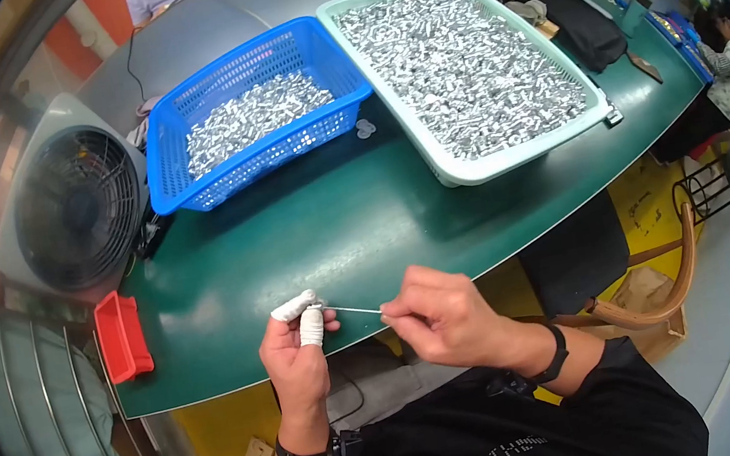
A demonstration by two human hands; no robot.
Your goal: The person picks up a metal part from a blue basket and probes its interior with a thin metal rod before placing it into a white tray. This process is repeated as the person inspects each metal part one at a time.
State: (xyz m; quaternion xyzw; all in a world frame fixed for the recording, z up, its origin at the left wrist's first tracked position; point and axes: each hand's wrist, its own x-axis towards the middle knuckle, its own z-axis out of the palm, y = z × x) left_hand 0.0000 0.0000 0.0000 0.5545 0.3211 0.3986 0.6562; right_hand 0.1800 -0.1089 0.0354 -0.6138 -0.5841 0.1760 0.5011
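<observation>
From my remote seat I look down on a long green table [364,219] that fills the middle of the view. At its far edge sits a big pale tray [460,170] heaped with small silver metal parts, and just to its left a blue basket [182,184] holds a thinner layer of the same parts. A grey fan [68,209] stands off the table's left end, with a small red bin [123,337] at the near left corner. At the near edge, my right hand [443,315] has its fingers pressed together, pinching one end of a thin pin [353,310]. My left hand [297,354], thumb and forefinger wrapped in white tape, pinches a tiny metal part at the pin's other end, too small to make out.
</observation>
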